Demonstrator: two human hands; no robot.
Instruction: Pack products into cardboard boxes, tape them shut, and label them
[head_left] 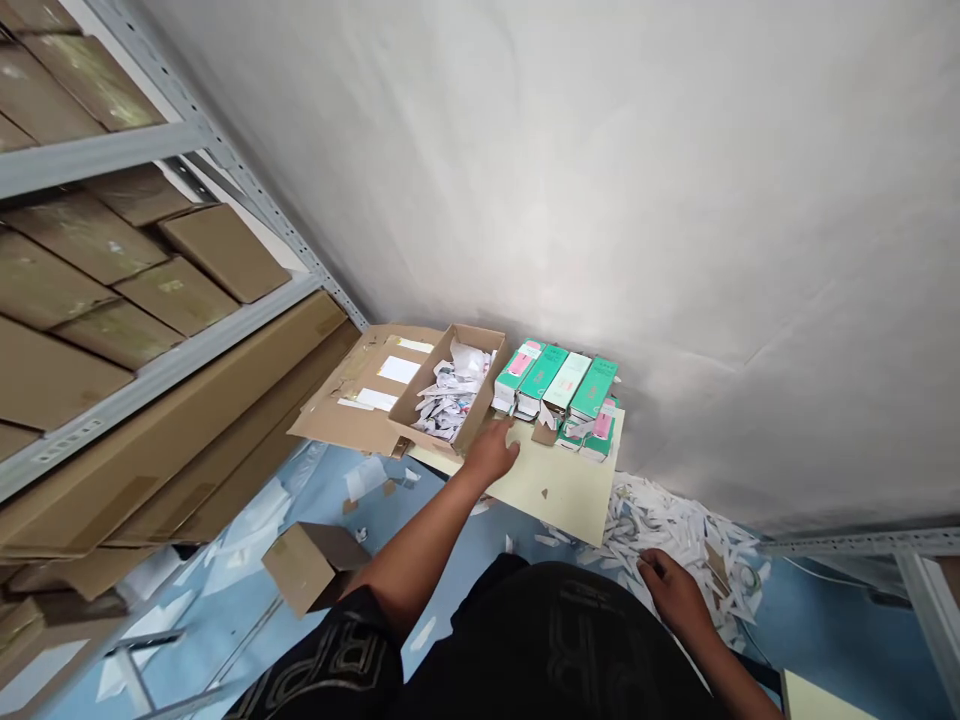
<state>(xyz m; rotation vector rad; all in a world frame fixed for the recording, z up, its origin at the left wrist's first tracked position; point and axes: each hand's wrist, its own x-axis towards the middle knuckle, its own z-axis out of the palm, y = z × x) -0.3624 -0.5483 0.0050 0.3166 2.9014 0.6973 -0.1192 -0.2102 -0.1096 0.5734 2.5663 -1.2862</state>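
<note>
My left hand (491, 452) is over the front edge of a pale yellow board (574, 485), thumb held apart from the fingers. It holds nothing that I can see. Just left of it stands a shallow cardboard box (472, 430) full of crumpled white paper scraps (454, 392). Beyond the fingertips, a row of green and white cartons (544, 375) lies against the wall, some with torn ends. Another green carton (600, 440) with a pink label lies in front of them. My right hand (675, 590) hangs low beside my body, fingers loosely curled with a gap at the thumb, nothing visible in it.
A flattened cardboard sheet (360, 400) lies left of the box. Metal shelving (247, 340) with stacked cartons fills the left side. A small brown box (300, 570) sits on the blue floor. Paper strips (675, 515) heap up at right, before a metal frame (911, 580).
</note>
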